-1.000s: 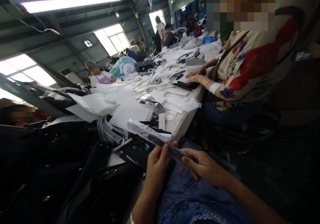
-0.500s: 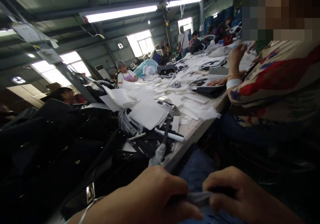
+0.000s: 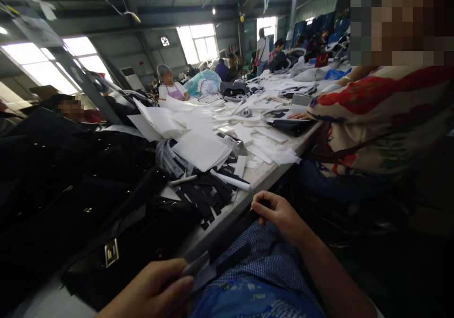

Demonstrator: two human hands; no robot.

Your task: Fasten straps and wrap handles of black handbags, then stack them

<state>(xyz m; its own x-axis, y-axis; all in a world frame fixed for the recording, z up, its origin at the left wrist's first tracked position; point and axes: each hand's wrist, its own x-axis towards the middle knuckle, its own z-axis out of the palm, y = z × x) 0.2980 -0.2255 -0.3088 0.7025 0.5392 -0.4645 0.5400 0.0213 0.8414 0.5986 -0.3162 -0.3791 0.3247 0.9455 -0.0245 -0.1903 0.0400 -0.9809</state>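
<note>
Low in the view, my left hand (image 3: 170, 280) grips a strip wrapped in grey translucent film (image 3: 204, 271) between thumb and fingers. A dark strip (image 3: 234, 256) extends from the film over the blue checked cloth on my lap. My right hand (image 3: 271, 209) is closed in a pinch beside the table edge; what its fingertips hold is too small to make out. Black strips (image 3: 209, 192) and a white roll (image 3: 230, 180) lie on the near part of the table, past my hands.
Black bags (image 3: 88, 185) with metal buckles are heaped at the left. White sheets (image 3: 202, 148) cover much of the table (image 3: 262, 181). A person in a patterned top (image 3: 383, 114) sits close on the right; other people are farther back.
My hands have moved apart: the left went left, the right moved up and left towards the table edge. The grey film now shows only at my left hand. The view has shifted.
</note>
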